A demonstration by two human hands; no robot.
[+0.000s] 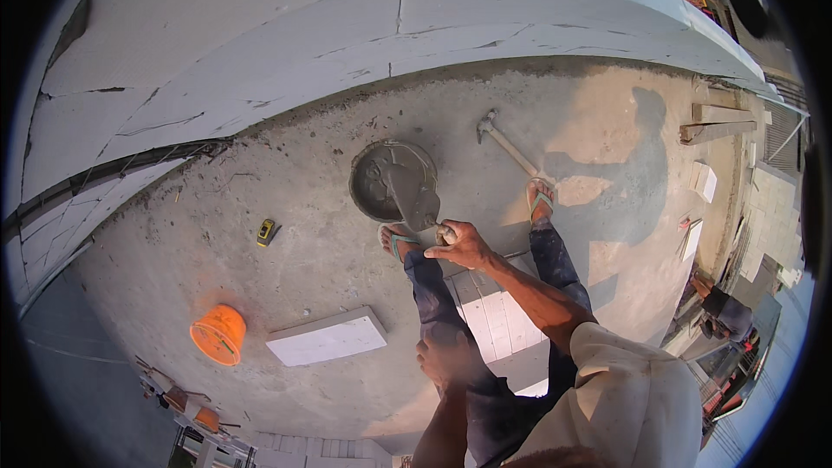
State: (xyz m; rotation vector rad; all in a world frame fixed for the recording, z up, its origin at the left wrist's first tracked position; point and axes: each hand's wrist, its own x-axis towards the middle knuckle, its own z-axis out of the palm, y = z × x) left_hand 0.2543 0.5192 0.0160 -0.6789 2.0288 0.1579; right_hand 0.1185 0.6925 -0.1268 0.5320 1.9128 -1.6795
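Grey mortar coats the trowel (414,195), its blade tipped over the mortar pan (381,180) on the concrete floor (286,251); right hand (462,247) grips its handle, left hand (445,355) rests on the thigh, fingers unclear.

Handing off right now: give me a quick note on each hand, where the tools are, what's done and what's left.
Right hand: shut on the trowel, blade loaded with grey mortar, over the edge of the mortar pan.
Left hand: resting on the left knee, blurred; grip unclear.
Hammer lies on the floor beyond the pan. Loose white block lies flat to the left, orange bucket past it, tape measure nearer the wall.
Done: mortar mixed in the pan, block wall several courses high.
Left: loaded mortar not yet spread; loose block not laid.
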